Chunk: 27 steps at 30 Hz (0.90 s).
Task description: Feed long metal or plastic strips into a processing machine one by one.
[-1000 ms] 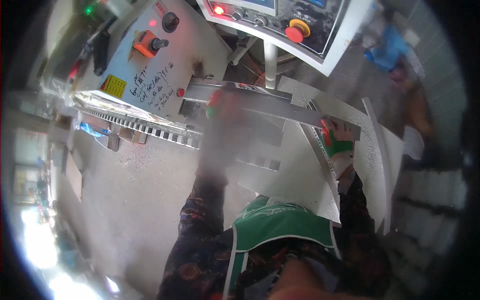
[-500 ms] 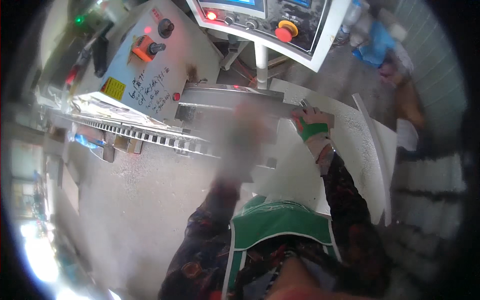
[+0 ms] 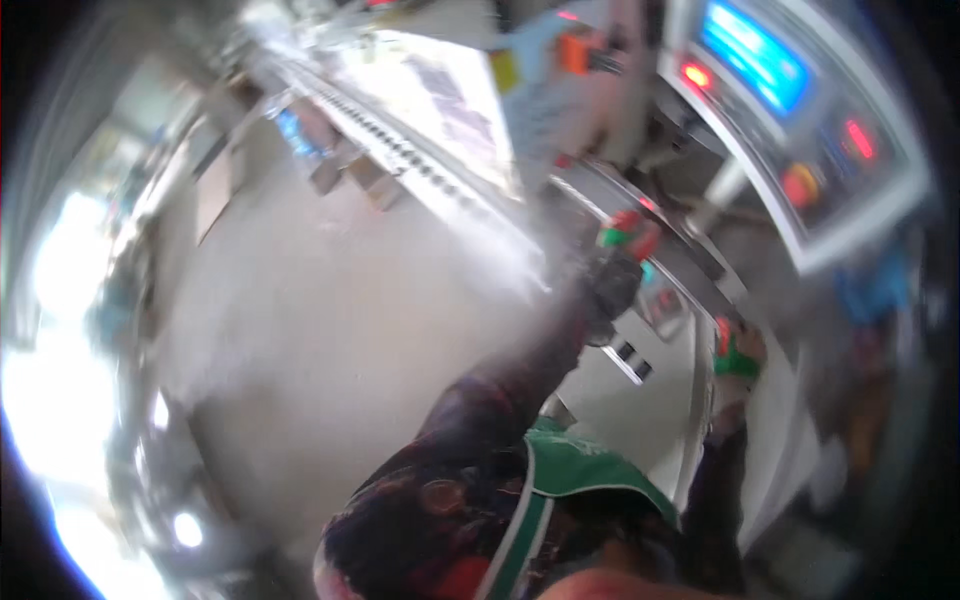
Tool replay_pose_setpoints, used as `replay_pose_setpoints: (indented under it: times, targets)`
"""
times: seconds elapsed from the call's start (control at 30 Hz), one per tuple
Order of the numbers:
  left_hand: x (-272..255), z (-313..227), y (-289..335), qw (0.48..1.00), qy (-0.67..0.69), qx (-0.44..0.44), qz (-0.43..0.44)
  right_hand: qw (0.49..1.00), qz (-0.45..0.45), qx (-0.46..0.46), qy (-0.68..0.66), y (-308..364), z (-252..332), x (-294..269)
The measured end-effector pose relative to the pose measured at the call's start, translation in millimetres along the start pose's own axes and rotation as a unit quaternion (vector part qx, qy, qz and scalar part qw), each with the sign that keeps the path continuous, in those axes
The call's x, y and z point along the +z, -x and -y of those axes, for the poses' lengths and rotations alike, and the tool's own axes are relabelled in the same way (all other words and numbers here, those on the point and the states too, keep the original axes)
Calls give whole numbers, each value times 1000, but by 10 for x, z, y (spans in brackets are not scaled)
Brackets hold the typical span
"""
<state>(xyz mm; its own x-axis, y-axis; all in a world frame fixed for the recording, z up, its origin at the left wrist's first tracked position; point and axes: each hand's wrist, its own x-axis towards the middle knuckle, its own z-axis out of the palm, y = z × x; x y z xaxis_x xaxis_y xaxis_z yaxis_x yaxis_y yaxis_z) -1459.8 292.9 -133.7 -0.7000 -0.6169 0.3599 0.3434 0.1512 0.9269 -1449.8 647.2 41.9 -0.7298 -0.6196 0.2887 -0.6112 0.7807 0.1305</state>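
The view is smeared by motion. My left hand [image 3: 632,236], in a green and red fingered glove or wrap, reaches to the machine's long grey metal rail [image 3: 690,262]. Its fingers are too blurred to read. Farther right, my right hand [image 3: 742,352], with a similar green and red covering, lies at the near right end of that rail. Whether its fingers close round an edge there cannot be made out. Below the rail spreads a pale work table [image 3: 640,410], with a short bracket [image 3: 628,360] bearing dark blocks beside my left forearm.
A control panel [image 3: 790,110] with a lit blue screen and a red button overhangs the upper right. A slotted white rail [image 3: 400,150] runs from the upper left toward my left hand. Small boxes [image 3: 370,182] stand on the floor beyond. Blue plastic [image 3: 870,290] lies at right.
My head view has turned left, so the machine and panel appear swung to the right and tilted. Both hands remain by the grey rail; the left one shows less blurred than before.
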Motion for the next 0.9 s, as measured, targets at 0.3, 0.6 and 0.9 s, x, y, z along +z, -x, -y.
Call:
replay_pose_setpoints:
  times: [0.3,0.6,0.9]
  targets:
    - [-243,-839,1592,940,296,-165,22,992,84,55,-71,-222,-96,702]
    - [-2046,-2402,3437,897,106,-407,-140,994,43,-20,-99,-725,344,758]
    - [-2103,-2434,3673,900,46,-422,-103,963,65,5,-263,-597,547,747]
